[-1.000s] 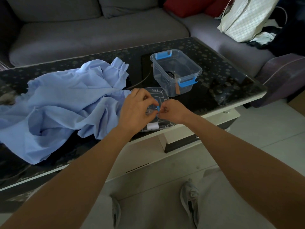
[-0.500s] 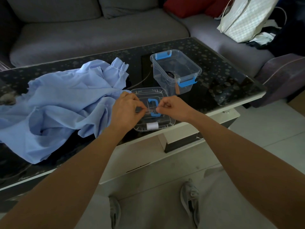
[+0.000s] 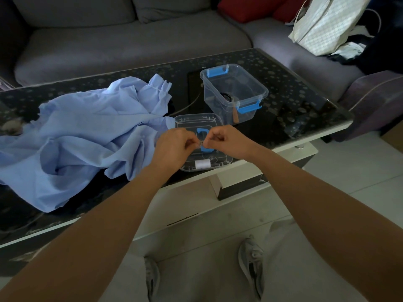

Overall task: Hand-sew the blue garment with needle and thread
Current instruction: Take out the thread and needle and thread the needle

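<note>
1. L hand (image 3: 174, 147) & R hand (image 3: 226, 141) are close together over the clear lid (image 3: 196, 119) near the table's (image 3: 294, 99) front edge. Fingers of both are curled, each pinching a thin strand (image 3: 201, 142) across the small gap. Needle too small to tell.
2. Blue garment (image 3: 87, 136) lies crumpled over table's left half, reaching the front edge & touching lid's left side.
3. White thread spool (image 3: 202, 164) lies on lid's front part.
4. Open clear box (image 3: 234, 90) w/ blue latches sits just behind lid. Bare glass runs right of it to the right corner.
5. Table is black dotted glass. Grey sofa (image 3: 130, 44) wraps back & right, w/ white bag (image 3: 327, 22) & red cushions (image 3: 250, 7).
</note>
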